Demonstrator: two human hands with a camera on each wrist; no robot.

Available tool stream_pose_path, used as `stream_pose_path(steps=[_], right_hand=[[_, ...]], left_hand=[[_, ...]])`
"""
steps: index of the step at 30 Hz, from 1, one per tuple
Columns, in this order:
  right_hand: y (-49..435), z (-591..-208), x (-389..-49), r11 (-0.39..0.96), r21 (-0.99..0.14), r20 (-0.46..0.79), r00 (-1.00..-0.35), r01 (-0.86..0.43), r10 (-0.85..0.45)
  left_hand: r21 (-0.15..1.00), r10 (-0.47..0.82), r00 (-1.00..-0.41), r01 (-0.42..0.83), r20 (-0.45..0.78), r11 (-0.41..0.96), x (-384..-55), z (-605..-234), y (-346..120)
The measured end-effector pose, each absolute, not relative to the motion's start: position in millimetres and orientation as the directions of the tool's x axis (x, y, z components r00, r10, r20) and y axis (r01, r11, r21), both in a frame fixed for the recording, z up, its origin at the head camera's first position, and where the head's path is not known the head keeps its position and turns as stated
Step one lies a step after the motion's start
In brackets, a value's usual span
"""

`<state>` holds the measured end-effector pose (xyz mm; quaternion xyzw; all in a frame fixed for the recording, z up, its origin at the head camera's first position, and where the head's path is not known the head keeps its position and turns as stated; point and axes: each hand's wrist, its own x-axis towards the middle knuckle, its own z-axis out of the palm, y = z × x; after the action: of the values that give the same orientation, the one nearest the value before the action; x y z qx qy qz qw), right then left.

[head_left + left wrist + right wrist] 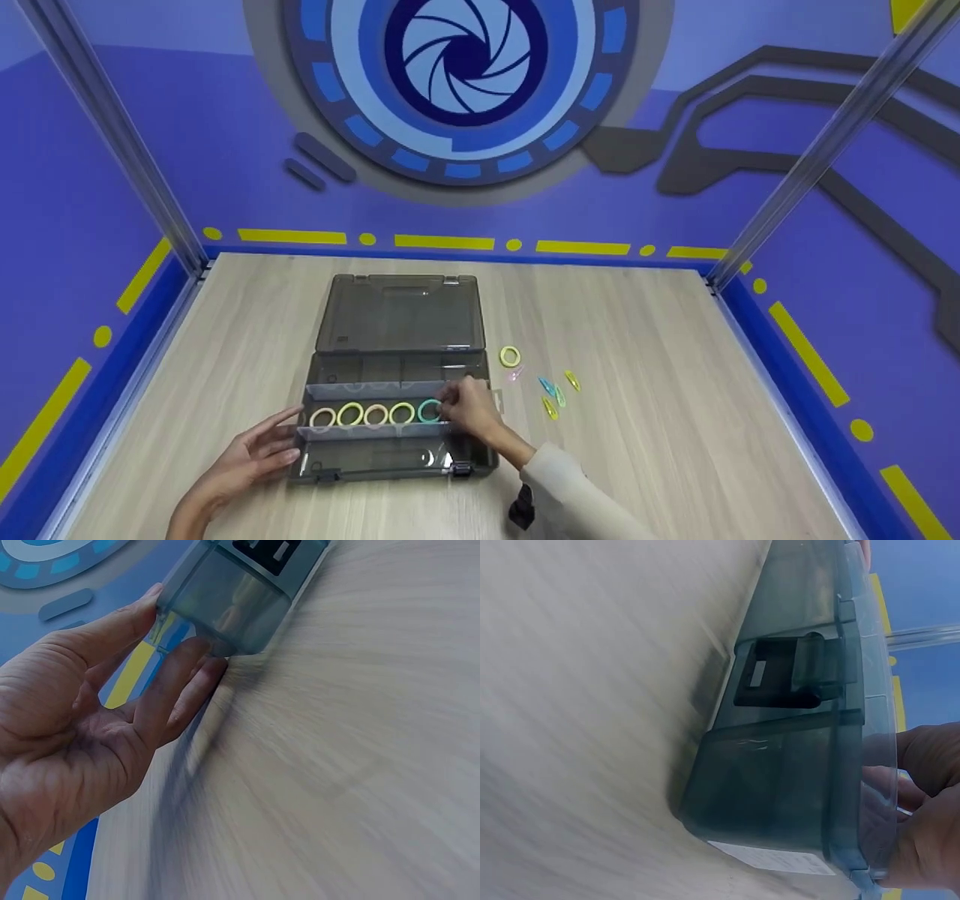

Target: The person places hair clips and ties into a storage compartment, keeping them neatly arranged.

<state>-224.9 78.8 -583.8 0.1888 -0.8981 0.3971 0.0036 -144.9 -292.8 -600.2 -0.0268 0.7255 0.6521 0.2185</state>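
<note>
head view: illumination bright and even; specular glare on the box (405,319) near its front right latch; highlights along the metal posts (817,142); small clips (550,408) soft in detail; left wrist view: dimmer; table (360,765) streaked by blur, left hand (82,739) sharper; right wrist view: dim; table streaked diagonally; shadow beside the box base.

Pale wood-grain tabletop (637,420); purple-blue wall (187,150) at 12 o'clock bears round aperture emblem (465,56); metal posts (829,139) at 10 and 2.
</note>
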Motion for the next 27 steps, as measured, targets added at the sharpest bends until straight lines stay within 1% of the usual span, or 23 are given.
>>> stream_pose_path(steps=[4, 9, 17, 22, 27], right_hand=[[80, -584, -226, 0.612, -0.714, 0.143, -0.926, -0.34, -0.349], [81, -584, -228, 0.611, -0.709, 0.154, -0.923, -0.351, -0.352], [85, -581, -229, 0.584, -0.741, 0.104, -0.916, -0.331, -0.387], [87, -573, -226, 0.611, -0.688, 0.162, -0.903, -0.393, -0.399], [95, -560, -227, 0.652, -0.64, 0.184, -0.905, -0.407, -0.384]], left_hand=[[0.94, 0.264, -0.903, -0.312, -0.339, 0.14, -147, -599, -294], [0.944, 0.276, -0.904, -0.301, -0.327, 0.134, -148, -598, -295], [0.94, 0.268, -0.901, -0.316, -0.34, 0.132, -149, -598, -294], [0.939, 0.291, -0.893, -0.326, -0.344, 0.11, -147, -600, -295], [0.938, 0.291, -0.892, -0.33, -0.346, 0.105, -146, -601, -295]])
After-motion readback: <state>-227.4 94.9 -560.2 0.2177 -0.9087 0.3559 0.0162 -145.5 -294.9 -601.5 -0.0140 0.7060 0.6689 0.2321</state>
